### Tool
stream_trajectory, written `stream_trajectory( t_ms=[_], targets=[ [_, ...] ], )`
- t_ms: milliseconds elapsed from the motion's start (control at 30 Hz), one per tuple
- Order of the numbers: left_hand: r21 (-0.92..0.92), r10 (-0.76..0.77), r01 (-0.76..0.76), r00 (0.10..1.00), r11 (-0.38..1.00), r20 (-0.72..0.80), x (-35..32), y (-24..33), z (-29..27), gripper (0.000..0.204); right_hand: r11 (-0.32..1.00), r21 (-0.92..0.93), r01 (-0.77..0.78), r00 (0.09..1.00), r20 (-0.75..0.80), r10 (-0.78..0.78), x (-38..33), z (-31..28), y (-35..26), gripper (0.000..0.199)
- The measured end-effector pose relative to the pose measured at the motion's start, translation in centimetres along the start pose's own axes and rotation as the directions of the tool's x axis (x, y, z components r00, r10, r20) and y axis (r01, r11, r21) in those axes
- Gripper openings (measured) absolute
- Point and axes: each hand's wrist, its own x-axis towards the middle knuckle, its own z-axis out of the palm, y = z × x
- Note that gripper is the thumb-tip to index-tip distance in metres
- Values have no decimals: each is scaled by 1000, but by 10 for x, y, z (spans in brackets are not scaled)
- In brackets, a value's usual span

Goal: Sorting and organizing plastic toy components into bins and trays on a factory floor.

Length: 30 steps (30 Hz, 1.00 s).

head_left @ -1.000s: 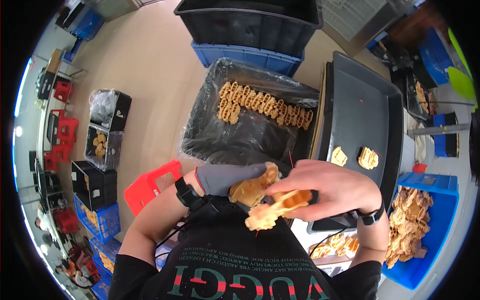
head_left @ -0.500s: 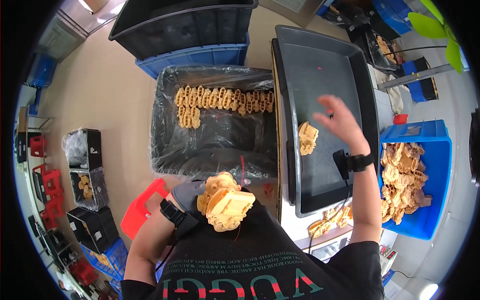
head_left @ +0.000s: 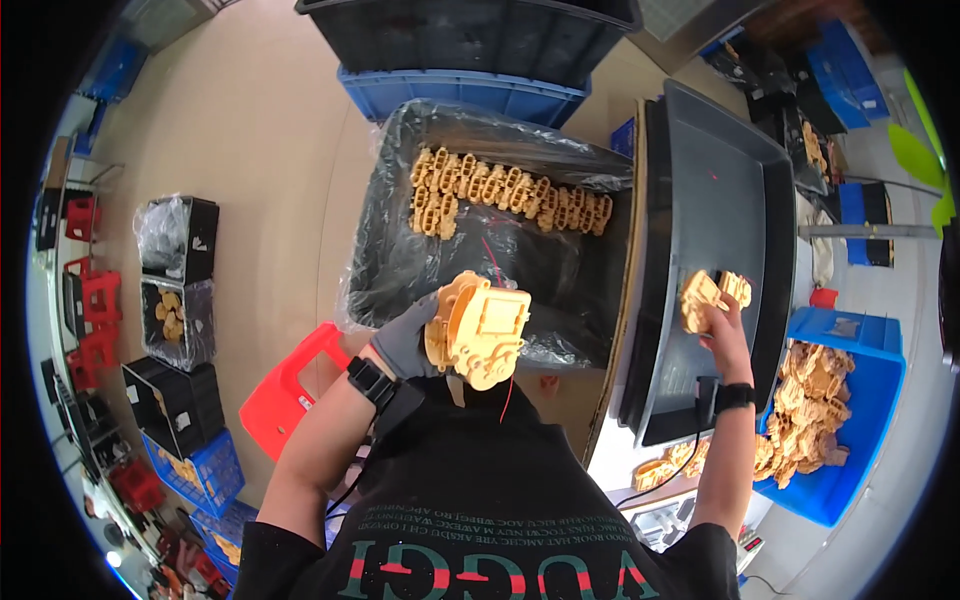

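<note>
Left hand: the grey-gloved left hand is closed around a yellow bunch of moulded plastic pieces, gripping it from the left in front of the shirt.
Left grip: most fingers are hidden behind the bunch; holding it by one side probably keeps the pieces together and leaves their front uncovered.
Left arm: bent, the forearm slanting inward from the near left.
Right hand: the bare right hand reaches down into the black tray, its fingers at two yellow pieces; whether it grips one, both or neither, I cannot tell.
Tray pieces: the left piece and right piece are side by side toward the near end, perhaps for easy reach.
Right arm: stretched well forward, fingers pointing far.
Lined crate: left of the tray, the crate has yellow rows at its far side, packed tightly, likely to save room.
Blue bin: at right, the bin holds a loose heap.
Red stool: near left, the stool is beside the left forearm.
</note>
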Motion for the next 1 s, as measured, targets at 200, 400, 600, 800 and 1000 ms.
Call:
stream_trajectory(
  t_ms=[200, 400, 600, 800, 1000],
  targets=[
    [-55, -63, 47, 937, 997, -342, -4, 28, -25, 51, 908, 372, 192, 941, 192, -278, -91, 73, -87, 50],
    [72, 16, -13, 999, 997, -39, -46, 56, -5, 61, 856, 510, -81, 844, 492, -213, -152, 199, -120, 55],
    [79, -75, 79, 996, 994, -49, -75, 83, 4, 64, 805, 569, 169, 852, 327, -410, -171, 253, -142, 21],
    [80, -194, 199, 979, 977, -67, -71, 101, -7, 61, 891, 340, 300, 824, 378, -422, -153, 299, -139, 10],
    [65, -313, 318, 946, 946, -82, -68, 113, -33, 61, 956, 250, 151, 907, 351, -234, -123, 343, -102, 20]
  ],
)
